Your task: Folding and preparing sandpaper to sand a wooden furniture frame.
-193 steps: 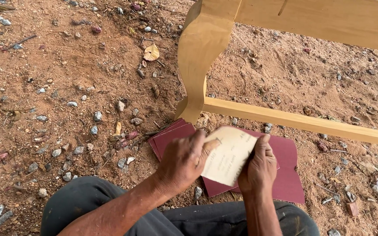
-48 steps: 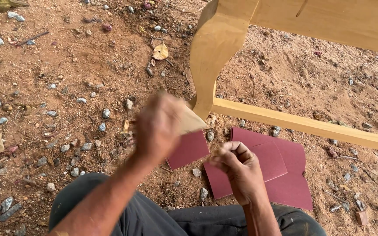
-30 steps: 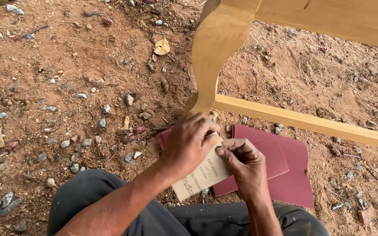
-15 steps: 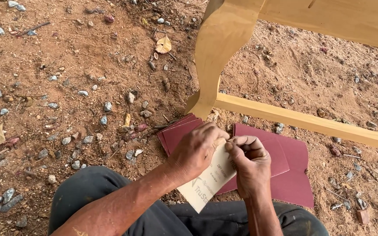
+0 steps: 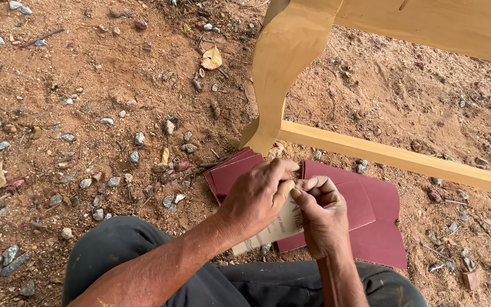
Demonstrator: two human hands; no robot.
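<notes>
Sandpaper sheet [image 5: 282,226] lower, mostly hand-hidden.

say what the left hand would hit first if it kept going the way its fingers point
Probably the right hand: the left hand points right, across the folded sheet both hold, and their fingertips nearly touch already. Depth is unclear.

Both forearms are left bare, no sleeves being seen near the left hand [image 5: 257,196] or the right hand [image 5: 320,219]. Below the hands, dark grey trousers [image 5: 115,256] are worn (dusty, with small pale stains).
</notes>
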